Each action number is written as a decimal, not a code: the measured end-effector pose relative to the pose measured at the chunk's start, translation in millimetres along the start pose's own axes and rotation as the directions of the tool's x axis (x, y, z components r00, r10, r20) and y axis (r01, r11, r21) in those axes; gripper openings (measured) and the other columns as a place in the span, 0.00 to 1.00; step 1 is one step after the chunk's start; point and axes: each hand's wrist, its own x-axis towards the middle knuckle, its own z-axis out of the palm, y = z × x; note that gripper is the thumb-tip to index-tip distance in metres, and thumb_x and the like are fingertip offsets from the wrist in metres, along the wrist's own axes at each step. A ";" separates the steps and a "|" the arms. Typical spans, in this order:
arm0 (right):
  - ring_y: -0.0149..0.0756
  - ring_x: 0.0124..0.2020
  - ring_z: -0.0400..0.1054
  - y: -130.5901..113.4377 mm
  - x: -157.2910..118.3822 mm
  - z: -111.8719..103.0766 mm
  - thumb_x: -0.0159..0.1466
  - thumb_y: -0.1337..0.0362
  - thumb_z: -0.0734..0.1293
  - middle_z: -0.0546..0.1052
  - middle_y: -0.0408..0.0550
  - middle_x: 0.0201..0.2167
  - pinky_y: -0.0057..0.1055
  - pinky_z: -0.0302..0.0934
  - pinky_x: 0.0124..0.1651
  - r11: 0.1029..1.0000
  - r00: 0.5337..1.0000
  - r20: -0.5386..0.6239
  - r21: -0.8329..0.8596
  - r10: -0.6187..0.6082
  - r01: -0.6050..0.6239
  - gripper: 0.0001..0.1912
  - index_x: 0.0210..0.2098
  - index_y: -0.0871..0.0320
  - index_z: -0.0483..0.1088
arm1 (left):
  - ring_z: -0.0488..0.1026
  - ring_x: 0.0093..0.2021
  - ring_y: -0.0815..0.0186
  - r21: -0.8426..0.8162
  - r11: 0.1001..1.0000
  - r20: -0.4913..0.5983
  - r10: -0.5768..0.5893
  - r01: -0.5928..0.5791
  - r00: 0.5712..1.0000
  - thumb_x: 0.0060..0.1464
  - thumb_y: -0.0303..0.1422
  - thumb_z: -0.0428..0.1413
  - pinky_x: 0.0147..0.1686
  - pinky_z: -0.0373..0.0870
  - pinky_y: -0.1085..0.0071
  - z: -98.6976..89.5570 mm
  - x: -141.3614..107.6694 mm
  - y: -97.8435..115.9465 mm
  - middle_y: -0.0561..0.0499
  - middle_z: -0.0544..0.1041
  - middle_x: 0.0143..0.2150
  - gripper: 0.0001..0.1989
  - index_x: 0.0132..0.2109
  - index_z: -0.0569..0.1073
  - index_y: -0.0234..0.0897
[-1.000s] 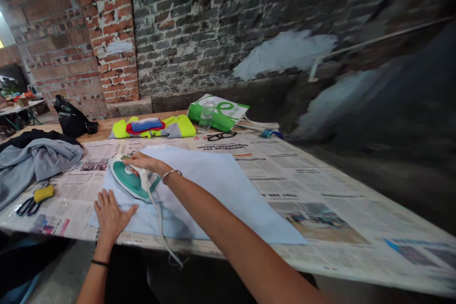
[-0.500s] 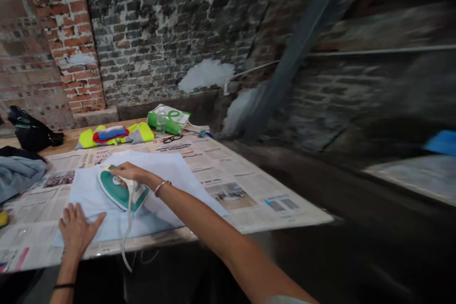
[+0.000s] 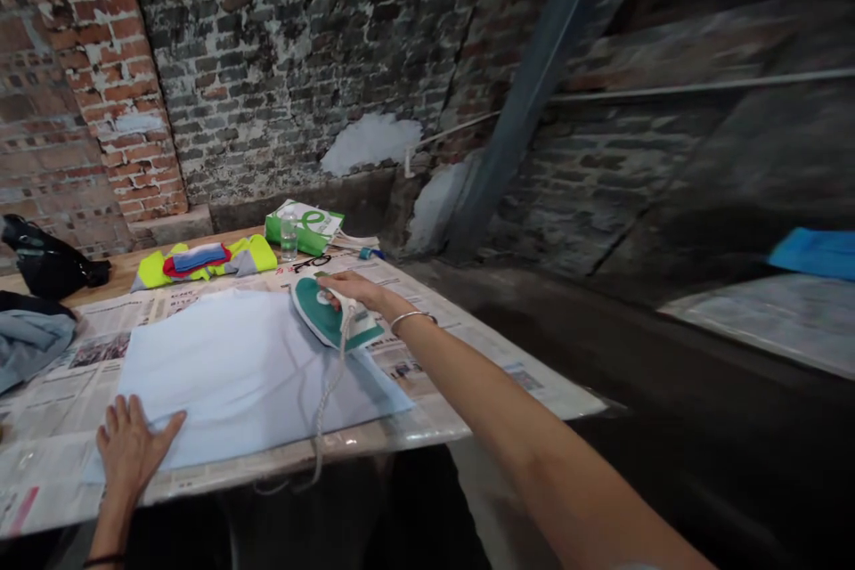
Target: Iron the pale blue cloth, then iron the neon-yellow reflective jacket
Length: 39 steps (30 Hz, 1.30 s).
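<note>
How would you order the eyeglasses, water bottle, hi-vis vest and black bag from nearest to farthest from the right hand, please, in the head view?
From the right hand:
1. Eyeglasses, ahead on newspaper.
2. Water bottle, beyond them.
3. Hi-vis vest, farther left.
4. Black bag, far left.

- Dim indoor light overall; its source lies out of frame, perhaps somewhere above.
- The newspaper (image 3: 460, 347) and pale blue cloth (image 3: 233, 365) read brightest, without hard glare.
- Heavy shadow darkens the right side, where the brick wall (image 3: 588, 187) softens into blur.
- Wide-angle distortion visibly bends and tilts the steel beam (image 3: 534, 98).
</note>
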 end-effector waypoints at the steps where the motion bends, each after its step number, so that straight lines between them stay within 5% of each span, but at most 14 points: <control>1: 0.29 0.17 0.62 1.4 -1.7 -4.5 0.62 0.47 0.72 0.68 0.42 0.14 0.25 0.58 0.22 1.000 0.999 -0.033 -0.018 0.009 -0.010 0.23 0.24 0.59 0.66 | 0.61 0.65 0.39 -0.004 1.000 0.005 0.000 0.000 1.000 0.50 0.61 0.46 0.57 0.62 0.48 -0.3 0.4 0.0 0.27 0.65 0.67 0.49 0.64 0.65 0.22; 5: 0.28 0.17 0.60 4.5 -26.7 -19.8 0.61 0.49 0.73 0.66 0.40 0.12 0.24 0.54 0.21 0.995 0.999 -0.053 -0.097 -0.010 0.005 0.23 0.22 0.58 0.66 | 0.60 0.66 0.38 -0.025 1.000 0.000 -0.007 0.007 1.000 0.51 0.60 0.48 0.59 0.61 0.46 -0.1 -1.9 -1.7 0.28 0.64 0.68 0.48 0.65 0.64 0.23; 10: 0.28 0.18 0.62 -2.1 -89.8 -25.7 0.58 0.42 0.73 0.70 0.41 0.20 0.25 0.57 0.21 0.993 0.984 0.144 0.064 -0.106 0.098 0.25 0.28 0.58 0.67 | 0.50 0.73 0.41 -0.076 0.992 -0.157 0.091 -0.104 0.983 0.56 0.51 0.52 0.67 0.48 0.41 -3.2 -1.3 6.3 0.33 0.58 0.73 0.38 0.66 0.66 0.29; 15: 0.29 0.19 0.64 -22.1 -128.9 15.6 0.57 0.40 0.73 0.71 0.41 0.22 0.25 0.56 0.21 0.984 0.883 0.440 0.016 -0.165 0.176 0.27 0.31 0.58 0.69 | 0.52 0.74 0.56 -0.253 0.911 0.077 0.354 -0.325 0.932 0.67 0.40 0.41 0.69 0.52 0.51 -15.0 29.5 56.5 0.47 0.61 0.72 0.24 0.63 0.72 0.43; 19: 0.29 0.19 0.62 -18.8 -127.9 48.9 0.59 0.39 0.71 0.68 0.39 0.20 0.25 0.56 0.21 0.991 0.830 0.542 0.029 -0.128 0.134 0.27 0.30 0.58 0.66 | 0.52 0.74 0.49 -0.240 0.921 0.171 0.350 -0.306 0.921 0.67 0.44 0.43 0.68 0.52 0.42 -12.9 56.5 84.2 0.44 0.57 0.74 0.27 0.69 0.64 0.43; 22: 0.29 0.19 0.63 -0.3 -128.9 41.8 0.60 0.39 0.70 0.68 0.39 0.20 0.26 0.59 0.23 0.990 0.879 0.456 0.045 -0.140 0.135 0.26 0.31 0.57 0.66 | 0.49 0.74 0.44 -0.213 0.946 0.184 0.284 -0.244 0.941 0.66 0.48 0.43 0.68 0.49 0.40 -3.7 64.8 82.5 0.41 0.54 0.75 0.32 0.72 0.58 0.41; 26: 0.30 0.20 0.64 29.5 -139.4 -3.1 0.60 0.40 0.69 0.69 0.40 0.22 0.27 0.60 0.24 0.998 0.977 0.202 0.007 -0.061 0.061 0.25 0.30 0.56 0.66 | 0.46 0.75 0.46 -0.204 0.953 0.188 0.264 -0.226 0.946 0.67 0.50 0.41 0.69 0.47 0.41 5.4 64.4 77.1 0.44 0.52 0.76 0.32 0.72 0.57 0.46; 31: 0.29 0.18 0.61 52.9 -149.0 -52.7 0.57 0.38 0.70 0.66 0.40 0.18 0.28 0.60 0.24 0.997 0.999 -0.021 0.055 0.048 -0.047 0.27 0.25 0.55 0.63 | 0.46 0.75 0.44 -0.222 0.950 0.207 0.266 -0.220 0.941 0.66 0.51 0.41 0.69 0.46 0.40 5.9 63.6 78.1 0.42 0.50 0.76 0.33 0.72 0.57 0.44; 36: 0.29 0.17 0.59 56.1 -153.7 -55.3 0.55 0.36 0.70 0.65 0.40 0.15 0.29 0.58 0.23 0.994 0.997 -0.051 0.092 0.058 -0.053 0.29 0.23 0.55 0.63 | 0.53 0.73 0.40 -0.245 0.943 0.220 0.280 -0.225 0.934 0.64 0.47 0.45 0.65 0.52 0.35 -4.0 70.1 83.6 0.36 0.56 0.74 0.31 0.69 0.63 0.38; 39: 0.30 0.17 0.61 46.6 -149.2 -42.9 0.56 0.36 0.70 0.67 0.41 0.17 0.28 0.57 0.22 0.999 1.000 -0.021 0.053 -0.004 0.005 0.29 0.24 0.55 0.64 | 0.53 0.73 0.47 -0.293 0.902 0.210 0.384 -0.317 0.899 0.66 0.43 0.43 0.66 0.53 0.40 -12.3 74.3 106.4 0.41 0.58 0.74 0.27 0.67 0.66 0.41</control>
